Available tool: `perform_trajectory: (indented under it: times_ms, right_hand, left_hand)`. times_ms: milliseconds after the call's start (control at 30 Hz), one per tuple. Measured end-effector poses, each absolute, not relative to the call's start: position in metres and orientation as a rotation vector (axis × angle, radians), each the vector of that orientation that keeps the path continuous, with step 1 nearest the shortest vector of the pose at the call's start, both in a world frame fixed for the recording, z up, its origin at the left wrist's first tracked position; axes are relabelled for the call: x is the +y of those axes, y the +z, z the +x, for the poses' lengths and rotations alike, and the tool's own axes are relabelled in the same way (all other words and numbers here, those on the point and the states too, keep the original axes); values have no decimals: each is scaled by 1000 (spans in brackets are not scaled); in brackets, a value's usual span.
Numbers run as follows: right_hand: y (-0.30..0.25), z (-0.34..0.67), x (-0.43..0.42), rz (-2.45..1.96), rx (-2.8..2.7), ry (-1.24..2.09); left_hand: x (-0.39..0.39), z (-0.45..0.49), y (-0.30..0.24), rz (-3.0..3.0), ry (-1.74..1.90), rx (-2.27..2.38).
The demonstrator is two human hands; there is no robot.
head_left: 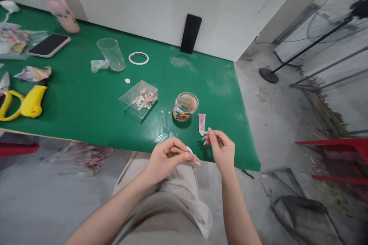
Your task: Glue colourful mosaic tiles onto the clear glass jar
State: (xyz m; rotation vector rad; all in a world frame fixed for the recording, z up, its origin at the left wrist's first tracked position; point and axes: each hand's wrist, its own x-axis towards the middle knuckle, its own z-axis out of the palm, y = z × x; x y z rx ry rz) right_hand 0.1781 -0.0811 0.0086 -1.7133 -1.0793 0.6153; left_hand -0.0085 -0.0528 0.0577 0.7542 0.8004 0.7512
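My left hand [175,155] is closed in a pinch at the table's front edge. A small white bit shows at its fingertips, and I cannot tell whether it is a held piece or a nail. To its right, my right hand [220,146] has thumb and forefinger pressed together, and what lies between them is too small to name. Just beyond those fingertips is a small pink-labelled tube [201,123], lying flat. Behind the hands stands a glass cup [182,115] with colourful mosaic-like decoration round its side. Two tiny star pieces [166,112] lie left of the cup.
A clear tray [138,113] of colourful small pieces sits left of the cup. Farther back are a clear plastic cup [113,55], a white ring [138,58] and a black phone-like slab [191,33]. Yellow-handled scissors [11,103], a phone [49,44] and a pink tumbler [56,4] are left.
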Motion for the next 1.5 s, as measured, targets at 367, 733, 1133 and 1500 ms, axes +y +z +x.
perform_trajectory:
  times_ms: [367,733,1133,1500]
  right_hand:
    - [8,173,-81,-1696,-1117,622]
    - [1,188,-72,-1796,-1099,568]
    - [9,203,-14,-2426,-1542,600]
    - [22,194,-29,-1889,-1437,997]
  left_hand:
    - [-55,0,38,322,662,658]
    - [-58,2,38,-103,560,631]
    - [-52,-2,42,60,641,655]
    - [-49,-4,44,97,625,646]
